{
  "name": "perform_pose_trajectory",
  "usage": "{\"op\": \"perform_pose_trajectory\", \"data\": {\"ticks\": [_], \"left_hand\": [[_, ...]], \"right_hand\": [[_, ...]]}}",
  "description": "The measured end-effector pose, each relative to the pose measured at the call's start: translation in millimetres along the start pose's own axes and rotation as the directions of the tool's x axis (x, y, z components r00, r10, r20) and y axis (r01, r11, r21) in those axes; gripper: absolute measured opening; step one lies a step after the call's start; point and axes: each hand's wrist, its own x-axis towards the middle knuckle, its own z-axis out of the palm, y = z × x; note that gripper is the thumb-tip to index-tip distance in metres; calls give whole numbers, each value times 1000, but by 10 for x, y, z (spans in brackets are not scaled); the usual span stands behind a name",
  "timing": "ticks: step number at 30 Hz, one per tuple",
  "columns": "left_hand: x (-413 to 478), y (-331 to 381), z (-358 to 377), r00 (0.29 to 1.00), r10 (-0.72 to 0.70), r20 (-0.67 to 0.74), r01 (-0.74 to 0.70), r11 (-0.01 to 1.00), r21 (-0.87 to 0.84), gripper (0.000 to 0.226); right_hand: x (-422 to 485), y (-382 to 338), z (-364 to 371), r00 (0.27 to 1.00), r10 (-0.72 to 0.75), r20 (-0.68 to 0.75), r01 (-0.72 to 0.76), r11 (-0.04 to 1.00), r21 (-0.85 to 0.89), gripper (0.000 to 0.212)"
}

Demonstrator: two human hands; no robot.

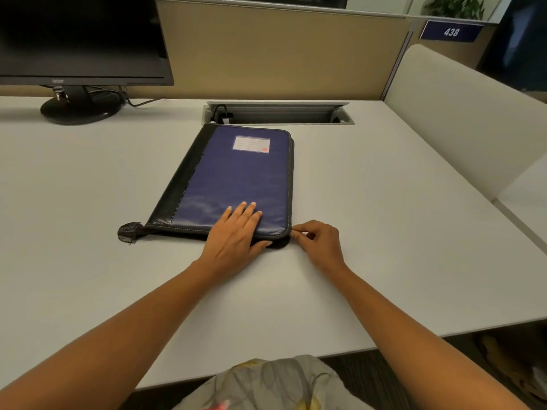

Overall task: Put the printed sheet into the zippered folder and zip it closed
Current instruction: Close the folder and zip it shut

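Your 2 bare forearms reach forward from the lower corners and come close together. Your left hand lies flat, palm down, fingers straight and together, thumb spread to the right. Your right hand is curled, thumb and forefinger pinched at its left.

Monitor cut off; zipper pull hidden.

Dim warm light, bowed wide-angle edges

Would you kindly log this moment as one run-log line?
folder: flat, cover shut | left hand: pressing cover | right hand: pinching at near right corner | sheet: unseen
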Motion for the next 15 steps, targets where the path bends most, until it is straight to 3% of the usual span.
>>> {"op": "perform_pose_trajectory", "data": {"ticks": [7, 15], "left_hand": [[104, 146, 69, 989, -10, 147, 0, 998, 70, 63], [13, 53, 33, 986, 45, 161, -53, 997, 47, 55]], "right_hand": [[-62, -38, 83, 998, 20, 61, -24, 998, 62, 12], [-131, -93, 193, 995, -27, 100, 22, 999, 49, 11]]}}
